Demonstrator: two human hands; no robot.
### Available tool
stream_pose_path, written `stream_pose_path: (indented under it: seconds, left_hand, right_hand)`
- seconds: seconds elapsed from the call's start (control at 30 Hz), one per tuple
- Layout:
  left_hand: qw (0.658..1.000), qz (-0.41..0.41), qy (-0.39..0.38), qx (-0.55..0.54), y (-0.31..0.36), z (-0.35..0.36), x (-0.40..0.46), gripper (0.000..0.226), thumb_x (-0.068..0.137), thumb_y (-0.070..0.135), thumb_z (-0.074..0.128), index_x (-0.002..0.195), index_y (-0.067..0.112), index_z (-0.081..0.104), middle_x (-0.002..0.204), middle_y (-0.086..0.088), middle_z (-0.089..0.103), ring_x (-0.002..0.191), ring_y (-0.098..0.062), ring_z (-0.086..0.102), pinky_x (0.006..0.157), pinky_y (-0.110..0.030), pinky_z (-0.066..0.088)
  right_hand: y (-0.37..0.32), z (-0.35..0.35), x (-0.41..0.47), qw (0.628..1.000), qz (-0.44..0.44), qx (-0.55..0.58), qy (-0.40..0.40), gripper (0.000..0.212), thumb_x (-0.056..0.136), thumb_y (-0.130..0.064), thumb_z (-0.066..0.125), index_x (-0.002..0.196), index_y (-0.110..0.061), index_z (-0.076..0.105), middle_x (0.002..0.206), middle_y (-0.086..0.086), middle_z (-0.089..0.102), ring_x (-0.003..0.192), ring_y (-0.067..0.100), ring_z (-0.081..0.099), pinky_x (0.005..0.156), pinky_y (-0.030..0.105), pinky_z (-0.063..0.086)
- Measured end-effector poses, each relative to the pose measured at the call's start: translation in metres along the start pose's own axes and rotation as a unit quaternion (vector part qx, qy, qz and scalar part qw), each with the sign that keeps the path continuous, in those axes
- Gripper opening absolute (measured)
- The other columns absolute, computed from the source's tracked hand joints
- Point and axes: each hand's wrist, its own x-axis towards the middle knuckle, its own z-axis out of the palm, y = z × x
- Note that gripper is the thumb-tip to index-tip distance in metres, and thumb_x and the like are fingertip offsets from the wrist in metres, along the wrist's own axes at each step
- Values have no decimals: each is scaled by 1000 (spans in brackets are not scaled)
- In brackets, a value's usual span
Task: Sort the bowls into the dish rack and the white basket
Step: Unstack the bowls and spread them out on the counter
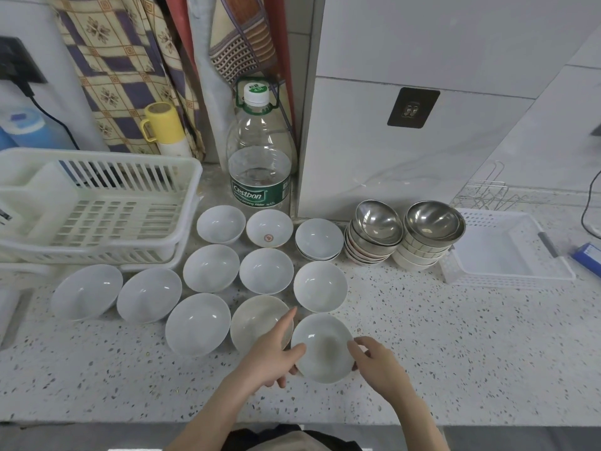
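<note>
Eleven white bowls (266,271), two steel-topped stacks (377,232).

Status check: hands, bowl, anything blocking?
Left hand and right hand grip nearest white bowl by its rim, on counter. Dish rack and white basket hold no bowls. Cream bowl touching alongside.

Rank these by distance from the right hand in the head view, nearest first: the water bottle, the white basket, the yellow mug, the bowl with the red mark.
From the right hand:
1. Bowl with the red mark, ahead, back row.
2. White basket, far right.
3. Water bottle, behind the bowls.
4. Yellow mug, back left.
</note>
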Motion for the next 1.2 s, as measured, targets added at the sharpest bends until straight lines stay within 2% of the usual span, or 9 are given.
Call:
stream_pose_path:
  seconds: [0.1, 0.3, 0.37, 0.43, 0.53, 0.73, 0.9, 1.03, 1.2]
  left_hand:
    - [999, 20, 23, 18, 9, -14, 7, 65, 87, 47, 52, 143, 58, 21, 72, 2, 76, 39, -10, 53, 37, -18, 35]
    - [989, 70, 127, 0, 51, -33, 54, 39, 95, 34, 54, 133, 27, 51, 68, 4, 71, 39, 1, 55, 40, -14, 38]
    - [984, 70, 161, 34, 67, -39, 75, 42, 96, 37, 52, 135, 23, 49, 76, 3, 73, 61, 0, 64, 57, -20, 48]
    - [965, 71, 213, 135, 81, -44, 94, 47, 97, 40, 49, 138, 19, 46, 99, -4, 74, 93, -18, 68, 79, -35, 52]
    - [933, 70, 267, 230, 101, -49, 120, 37, 97, 40, 47, 121, 12, 52, 107, -13, 68, 99, -36, 65, 72, -38, 47]
    - [928, 2, 254, 274, 116, -55, 155, 38, 97, 37, 48, 120, 7, 52, 117, -20, 62, 107, -39, 61, 79, -40, 48]
    - [932, 3, 242, 269, 110, -53, 168, 30, 95, 24, 50, 119, 5, 48, 116, -24, 59, 106, -42, 60, 81, -43, 49]
    - [930, 17, 247, 270, 108, -53, 171, 26, 95, 21, 50, 115, 5, 50, 112, -23, 60, 103, -42, 60, 76, -42, 48]
    - [927, 41, 261, 268, 107, -52, 174, 22, 93, 15, 50, 109, 0, 56, 104, -25, 66, 111, -39, 55, 74, -40, 45]
  right_hand:
    - [-5, -13, 6, 999, 1, -2, 52, 39, 96, -50, 43, 121, -27, 61, 77, -11, 71, 73, 3, 64, 65, 27, 49]
    - [-29, -47, 33, 985, -4, 66, 157, 28, 97, -39, 48, 108, -22, 67, 70, -9, 71, 37, 0, 48, 43, 21, 37]
    - [-39, -61, 42, 976, -2, 95, 198, 26, 96, -37, 48, 102, -21, 68, 68, -9, 70, 35, 2, 46, 43, 23, 37]
    - [-48, -76, 51, 961, 2, 127, 245, 25, 95, -37, 49, 100, -20, 67, 65, -8, 69, 38, 4, 47, 45, 24, 39]
    - [-58, -96, 67, 941, 14, 153, 300, 29, 93, -42, 49, 102, -19, 66, 62, -5, 69, 47, 8, 54, 49, 24, 40]
    - [-74, -114, 99, 943, 40, 126, 305, 50, 90, -54, 49, 115, -13, 65, 92, 3, 75, 90, 19, 67, 75, 33, 53]
    - [-79, -115, 117, 947, 57, 4, 317, 45, 95, -42, 49, 72, -4, 59, 58, 5, 57, 51, 19, 47, 50, 27, 37]
    - [-79, -119, 126, 945, 72, -11, 320, 47, 94, -44, 49, 65, -6, 48, 52, 0, 40, 45, 15, 34, 45, 23, 26]
    - [-78, -122, 134, 947, 59, -1, 315, 48, 91, -42, 55, 60, -6, 47, 52, 4, 45, 45, 17, 36, 45, 22, 27]
